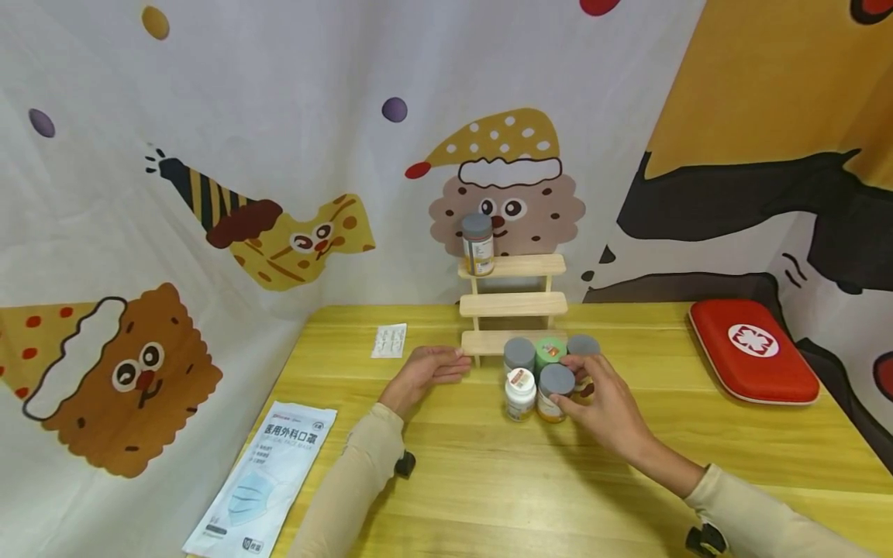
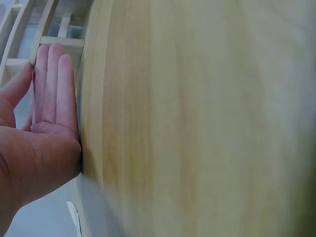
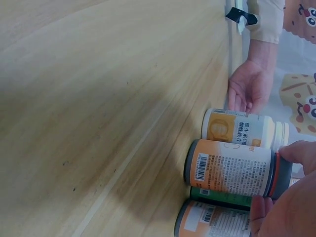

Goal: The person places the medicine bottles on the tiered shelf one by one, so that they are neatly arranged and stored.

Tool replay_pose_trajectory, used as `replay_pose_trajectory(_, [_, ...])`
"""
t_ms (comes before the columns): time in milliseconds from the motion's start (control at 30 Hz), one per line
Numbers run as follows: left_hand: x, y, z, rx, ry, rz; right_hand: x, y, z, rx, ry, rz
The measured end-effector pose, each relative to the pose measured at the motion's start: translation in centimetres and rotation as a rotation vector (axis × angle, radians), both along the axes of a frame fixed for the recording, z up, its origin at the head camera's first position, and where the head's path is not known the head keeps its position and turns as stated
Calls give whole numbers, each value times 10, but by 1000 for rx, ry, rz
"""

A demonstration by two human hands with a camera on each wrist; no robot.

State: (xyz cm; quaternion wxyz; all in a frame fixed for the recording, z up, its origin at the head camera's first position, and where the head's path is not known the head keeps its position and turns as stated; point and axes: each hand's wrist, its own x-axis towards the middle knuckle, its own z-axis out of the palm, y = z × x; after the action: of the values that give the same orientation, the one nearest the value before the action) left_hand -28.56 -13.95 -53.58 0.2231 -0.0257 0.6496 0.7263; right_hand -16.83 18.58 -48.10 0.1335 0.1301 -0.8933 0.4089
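My right hand (image 1: 605, 403) pinches the grey lid of a pill bottle (image 1: 556, 384) between thumb and fingers. In the right wrist view this bottle (image 3: 232, 168) has an orange and white label with a barcode. A white pill bottle (image 1: 520, 395) stands just left of it. Behind are a grey-lidded bottle (image 1: 519, 354), a green-lidded bottle (image 1: 550, 351) and another grey-lidded bottle (image 1: 583, 346), partly hidden by my hand. My left hand (image 1: 432, 370) has straight fingers, fingertips at the left end of the three-step wooden stand (image 1: 512, 304); the left wrist view shows the palm (image 2: 49, 108).
One grey-lidded bottle (image 1: 478, 246) stands on the stand's top step. A red first-aid case (image 1: 753, 353) lies at the right. On the left are a face mask packet (image 1: 263, 477) and a small white blister pack (image 1: 388, 341). A printed curtain (image 1: 335, 93) hangs behind the table.
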Motion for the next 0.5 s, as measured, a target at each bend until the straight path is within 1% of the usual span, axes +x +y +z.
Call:
replay_pose_trajectory(233, [1,1,1,-1,-5,5,2,1,-2,33,46,-1])
replay_pose_trajectory(400, [1,1,1,-6,7,3,4,2,3,25,62,2])
replay_pose_trajectory(500, [1,0,0,0,-3,7,5,2,7,13,79,4])
